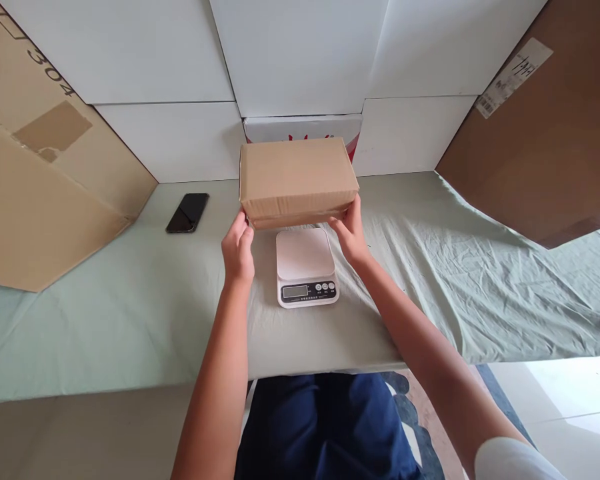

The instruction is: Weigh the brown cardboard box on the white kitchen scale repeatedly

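A closed brown cardboard box (297, 173) is held up between my two hands, tilted so that its top and front side show. My left hand (239, 247) grips its lower left corner, the fingers partly hidden behind it. At the lower right corner my right hand (350, 232) is closed on the box, thumb in front. Just below and nearer to me, a white digital kitchen scale (306, 257) lies on the green cloth. Its platform is bare, and no digits can be made out on its display.
A black smartphone (187, 213) lies on the green cloth (130, 300) at the left. Large cardboard panels stand on the left (45, 200) and right (545, 147). White panels (300, 53) form the back, with a white and red box (300, 125) behind the held one.
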`<state>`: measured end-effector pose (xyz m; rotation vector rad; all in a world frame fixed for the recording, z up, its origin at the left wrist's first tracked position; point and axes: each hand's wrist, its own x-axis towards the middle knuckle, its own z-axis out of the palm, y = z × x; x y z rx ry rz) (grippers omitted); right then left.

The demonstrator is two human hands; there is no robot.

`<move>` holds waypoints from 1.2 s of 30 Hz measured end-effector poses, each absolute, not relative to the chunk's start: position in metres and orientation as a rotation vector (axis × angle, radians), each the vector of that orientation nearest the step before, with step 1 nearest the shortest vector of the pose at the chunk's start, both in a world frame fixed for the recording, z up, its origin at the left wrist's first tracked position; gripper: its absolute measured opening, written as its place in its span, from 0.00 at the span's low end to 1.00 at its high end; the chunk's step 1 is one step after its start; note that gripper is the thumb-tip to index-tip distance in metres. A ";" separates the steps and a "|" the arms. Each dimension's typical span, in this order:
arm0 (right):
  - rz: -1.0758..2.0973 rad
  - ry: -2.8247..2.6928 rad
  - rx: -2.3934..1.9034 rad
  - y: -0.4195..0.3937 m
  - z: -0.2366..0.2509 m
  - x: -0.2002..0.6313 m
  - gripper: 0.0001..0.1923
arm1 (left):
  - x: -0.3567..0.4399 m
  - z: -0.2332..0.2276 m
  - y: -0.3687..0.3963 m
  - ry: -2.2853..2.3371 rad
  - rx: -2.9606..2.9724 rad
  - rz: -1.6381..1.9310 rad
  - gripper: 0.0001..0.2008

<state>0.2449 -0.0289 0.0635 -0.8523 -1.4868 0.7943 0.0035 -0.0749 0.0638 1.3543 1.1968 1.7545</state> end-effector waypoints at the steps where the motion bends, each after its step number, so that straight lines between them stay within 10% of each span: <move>1: 0.798 -1.492 -0.860 -0.043 0.063 0.248 0.42 | 0.004 0.061 -0.089 1.197 1.338 1.786 0.31; 36: 0.738 -1.436 -0.968 -0.124 0.037 0.252 0.30 | 0.011 0.028 -0.170 1.203 1.328 1.697 0.36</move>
